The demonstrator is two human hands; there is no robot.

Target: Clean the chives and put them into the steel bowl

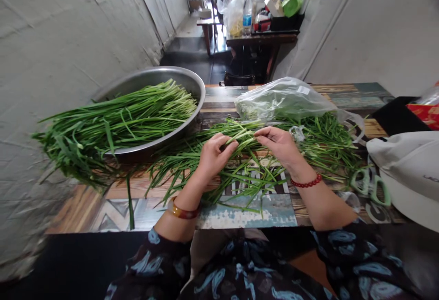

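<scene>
My left hand (216, 153) is closed around a few garlic chives (245, 134), whose pale stem ends point to the right. Thumb and fingertips of my right hand (276, 144) pinch together at those pale ends. Beneath both hands, loose chives (185, 158) spread across the patterned tabletop (226, 215). To the left, a large metal basin (200, 103) holds a thick bundle of chives (137, 112), its green leaves hanging over the rim. Behind my right hand, a clear plastic bag (284, 94) lies over more chives.
Green-handled scissors (372, 185) lie at the right beside a white cap (408, 172). A red box (425, 112) is at the far right. Another table (264, 39) farther back carries a water bottle (247, 14) and bags. A wall (51, 53) borders the left side.
</scene>
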